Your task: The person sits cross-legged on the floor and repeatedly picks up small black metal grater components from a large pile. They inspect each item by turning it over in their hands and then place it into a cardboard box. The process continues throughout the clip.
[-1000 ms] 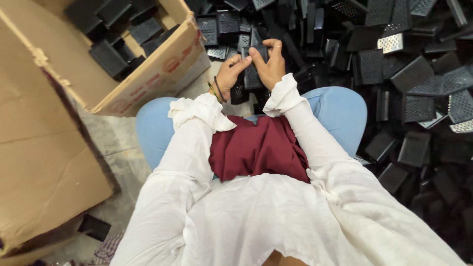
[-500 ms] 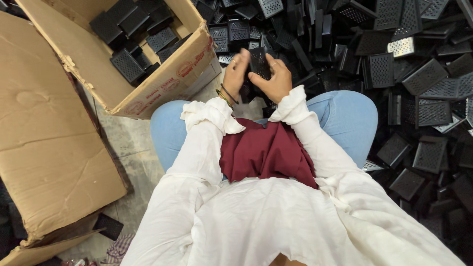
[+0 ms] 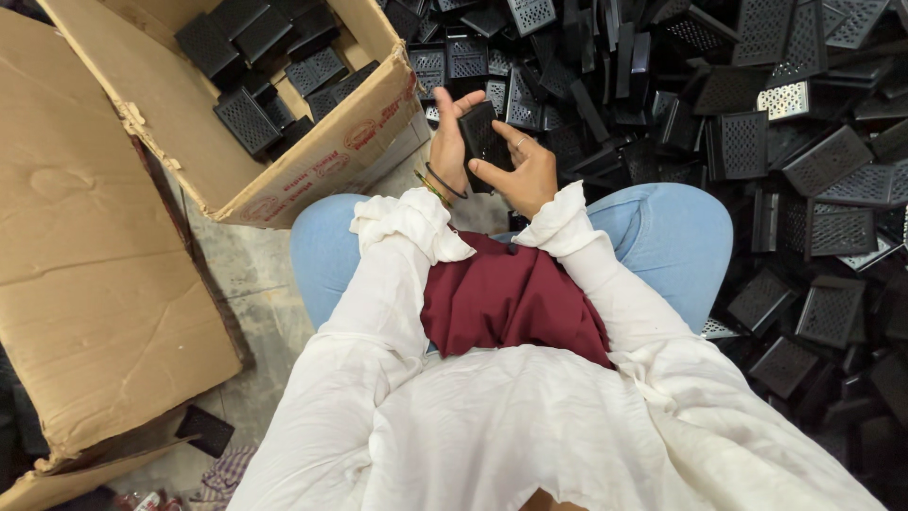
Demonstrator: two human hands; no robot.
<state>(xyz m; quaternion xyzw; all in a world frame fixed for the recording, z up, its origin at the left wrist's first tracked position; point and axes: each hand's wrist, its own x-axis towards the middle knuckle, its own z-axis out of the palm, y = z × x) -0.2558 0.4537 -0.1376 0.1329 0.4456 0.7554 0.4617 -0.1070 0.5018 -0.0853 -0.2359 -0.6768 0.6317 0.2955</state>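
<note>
Left hand: the left hand (image 3: 452,142) is curled around the left side of a small black perforated plate (image 3: 480,135), thumb up along its top corner, fingers behind it.
Right hand: the right hand (image 3: 523,172) meets the same plate from the right, thumb and forefinger pinching its lower edge, the other fingers loosely bent.
Held piece: the black perforated plate stands nearly upright between both hands, above the person's knees and in front of the heap.
Wrist: thin bangles (image 3: 438,184) ring the left wrist, just above the white cuff.
Heap: a big pile of black perforated plates (image 3: 747,142) covers the floor from the top middle to the right edge, plates lying at every angle; a few pale ones (image 3: 793,98) are mixed in near the top right.
Box: an open cardboard box (image 3: 312,151) sits at the top left, just beside the left knee, holding more black plates (image 3: 251,118) stacked loosely inside.
Flat cardboard: a flattened cardboard sheet (image 3: 95,284) lies along the left edge of the floor.
Stray piece: one black plate (image 3: 205,431) lies at the lower left, touching the sheet's bottom corner.
Clothing: white sleeves, a maroon cloth (image 3: 511,303) in the lap, blue trousers at the knees.
</note>
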